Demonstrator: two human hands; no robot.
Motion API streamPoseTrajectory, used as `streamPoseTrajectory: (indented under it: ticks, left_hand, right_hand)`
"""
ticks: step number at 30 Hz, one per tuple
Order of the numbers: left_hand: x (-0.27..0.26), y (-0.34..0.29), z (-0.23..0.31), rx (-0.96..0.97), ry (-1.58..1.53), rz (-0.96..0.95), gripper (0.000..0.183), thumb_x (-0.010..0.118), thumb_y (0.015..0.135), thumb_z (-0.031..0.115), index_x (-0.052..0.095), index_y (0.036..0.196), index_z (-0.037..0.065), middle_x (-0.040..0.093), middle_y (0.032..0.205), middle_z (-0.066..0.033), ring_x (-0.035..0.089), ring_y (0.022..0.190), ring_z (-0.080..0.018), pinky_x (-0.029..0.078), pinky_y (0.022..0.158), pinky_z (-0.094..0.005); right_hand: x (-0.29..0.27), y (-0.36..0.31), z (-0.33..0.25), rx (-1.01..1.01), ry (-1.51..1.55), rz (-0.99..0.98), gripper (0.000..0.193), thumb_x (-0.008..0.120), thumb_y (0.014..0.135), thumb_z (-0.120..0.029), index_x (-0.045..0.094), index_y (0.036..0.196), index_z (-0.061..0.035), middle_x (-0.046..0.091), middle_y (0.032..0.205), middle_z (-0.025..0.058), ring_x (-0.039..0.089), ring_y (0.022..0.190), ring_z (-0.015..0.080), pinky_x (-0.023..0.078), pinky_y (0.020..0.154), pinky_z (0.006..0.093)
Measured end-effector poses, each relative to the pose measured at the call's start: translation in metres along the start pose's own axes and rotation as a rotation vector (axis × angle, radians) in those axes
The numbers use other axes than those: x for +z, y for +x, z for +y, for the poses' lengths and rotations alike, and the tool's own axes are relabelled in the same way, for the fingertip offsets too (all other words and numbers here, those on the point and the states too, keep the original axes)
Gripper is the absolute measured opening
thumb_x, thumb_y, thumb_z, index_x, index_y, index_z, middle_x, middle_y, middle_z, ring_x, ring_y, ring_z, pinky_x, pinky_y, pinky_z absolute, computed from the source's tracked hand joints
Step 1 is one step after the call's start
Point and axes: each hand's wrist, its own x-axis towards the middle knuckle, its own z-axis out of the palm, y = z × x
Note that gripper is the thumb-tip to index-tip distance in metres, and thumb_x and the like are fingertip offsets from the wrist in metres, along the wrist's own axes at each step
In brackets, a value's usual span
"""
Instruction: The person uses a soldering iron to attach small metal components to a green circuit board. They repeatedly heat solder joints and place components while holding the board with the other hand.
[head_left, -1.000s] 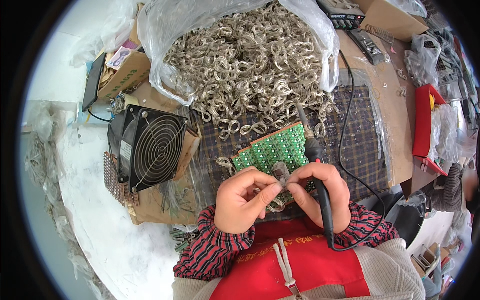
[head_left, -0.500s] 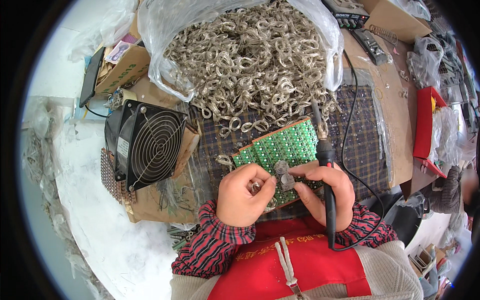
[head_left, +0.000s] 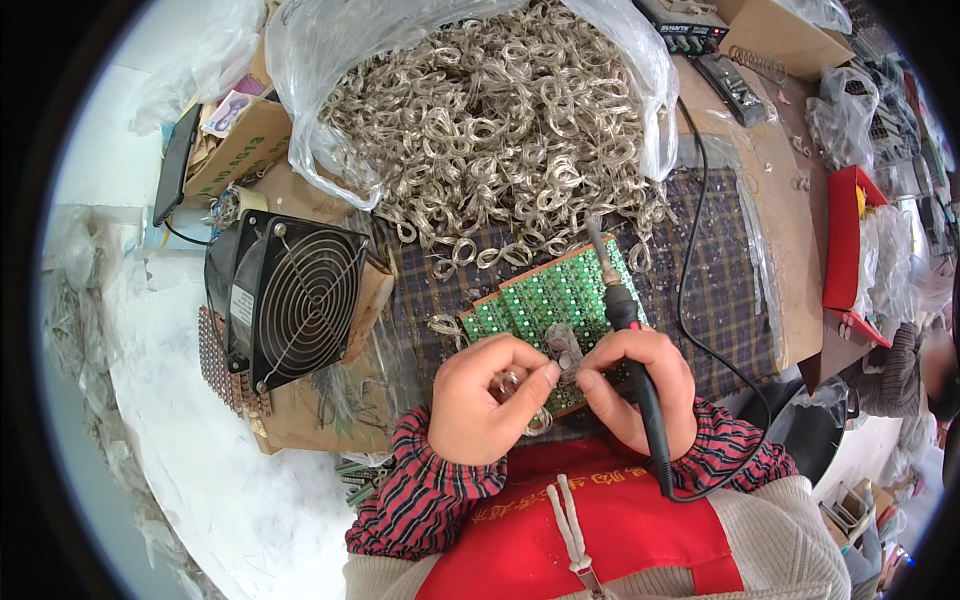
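My left hand [head_left: 478, 405] is closed around a small coil of clear-sheathed wire [head_left: 508, 384], its thumb and index finger pinched at the wire end. In my right hand [head_left: 672, 372] a soldering iron [head_left: 622, 306] lies between thumb and fingers, its black handle slanting and its tip pointing away from me. The fingertips of both hands come close together beside a small grey, cloudy lump [head_left: 563, 345]. That lump rests on stacked green circuit board panels [head_left: 545, 290] dotted with small parts. Whether the right fingertips also pinch the wire is too small to tell.
Beyond the boards, a heap of wire coils [head_left: 490, 130] spills from a clear plastic bag [head_left: 302, 75]. A black fan [head_left: 312, 300] stands at left. The iron's cord [head_left: 690, 250] loops on the right, near a red box [head_left: 845, 245]. A soldering station [head_left: 685, 28] sits far right.
My right hand and the soldering iron have shifted slightly left, the iron tilting further left. The right fingertips have drawn off the grey lump toward the left hand's pinch.
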Motion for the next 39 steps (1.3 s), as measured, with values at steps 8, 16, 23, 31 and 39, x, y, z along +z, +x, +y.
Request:
streamPoseTrajectory:
  ticks: [8,16,23,31,39]
  left_hand:
    - [0.007,0.009,0.003,-0.019,0.290,0.084,0.016,0.075,0.083,0.013,0.062,0.081,0.003,0.063,0.076,-0.0156,0.063,0.067,-0.0374,0.051,0.061,-0.0428]
    - [-0.015,-0.004,-0.001,-0.003,0.256,0.204,0.012,0.075,0.084,0.004,0.064,0.079,0.002,0.062,0.073,-0.0062,0.061,0.059,-0.0135,0.046,0.054,-0.0283]
    - [-0.048,-0.010,-0.028,-0.132,0.167,0.334,0.008,0.074,0.089,0.004,0.069,0.086,0.000,0.063,0.075,-0.0028,0.054,0.060,-0.0060,0.041,0.053,-0.0241]
    - [-0.047,-0.004,-0.036,-0.050,0.202,0.370,0.008,0.075,0.090,0.007,0.071,0.091,0.000,0.064,0.077,-0.0025,0.056,0.060,-0.0057,0.043,0.053,-0.0236]
    - [-0.061,-0.019,-0.013,-0.030,0.099,0.018,0.007,0.072,0.093,0.008,0.069,0.094,0.002,0.065,0.082,-0.0046,0.062,0.063,-0.0102,0.046,0.055,-0.0250]
  right_hand:
    - [-0.003,-0.007,0.000,0.101,0.130,0.072,0.026,0.069,0.097,-0.020,0.056,0.114,-0.0032,0.069,0.085,0.0091,0.062,0.072,0.0263,0.051,0.067,0.0372]
    - [-0.015,0.002,-0.004,-0.050,-0.063,-0.047,0.070,0.055,0.093,-0.066,0.067,0.118,-0.0017,0.063,0.080,0.0075,0.057,0.073,0.0276,0.045,0.065,0.0381]
    - [0.003,0.011,-0.005,-0.141,-0.021,-0.182,0.030,0.074,0.079,-0.014,0.072,0.108,-0.0043,0.059,0.073,0.0053,0.054,0.062,0.0254,0.044,0.061,0.0378]
    - [0.017,0.018,-0.007,-0.124,-0.071,-0.215,0.033,0.075,0.076,-0.010,0.071,0.108,-0.0043,0.060,0.074,0.0055,0.057,0.068,0.0262,0.045,0.065,0.0382]
    - [0.016,0.019,-0.001,-0.118,-0.056,-0.155,0.029,0.073,0.082,-0.013,0.070,0.109,-0.0016,0.064,0.081,0.0078,0.058,0.069,0.0269,0.046,0.066,0.0384]
